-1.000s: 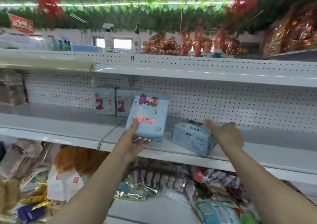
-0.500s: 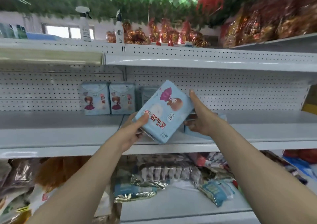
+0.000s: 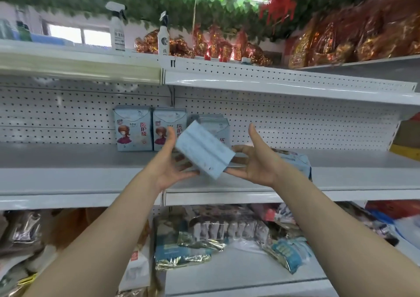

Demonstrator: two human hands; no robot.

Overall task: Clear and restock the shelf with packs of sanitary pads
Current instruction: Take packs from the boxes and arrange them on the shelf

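Held pack of sanitary pads [image 3: 204,152]: tilted, plain back to the camera, over the front half of the middle shelf [image 3: 68,183]. Left hand [image 3: 168,167] at its 8 o'clock, right hand [image 3: 256,162] at 3 o'clock. Both are spread wide with fingers straight, cradling rather than clasping.

Risk: support looks loose. The pack could slide off the fingers and drop past the shelf lip onto the snack bags [image 3: 204,233] below. Pushed back at this tilt, it could topple the third upright pack [image 3: 216,126] just behind, at 12 o'clock.

Room: two upright packs [image 3: 134,129] at 10 o'clock against the pegboard, a lying pack [image 3: 295,162] behind the right wrist. Open shelf surface runs toward 9 o'clock and far 3 o'clock. The upper shelf [image 3: 295,87] caps lift height.
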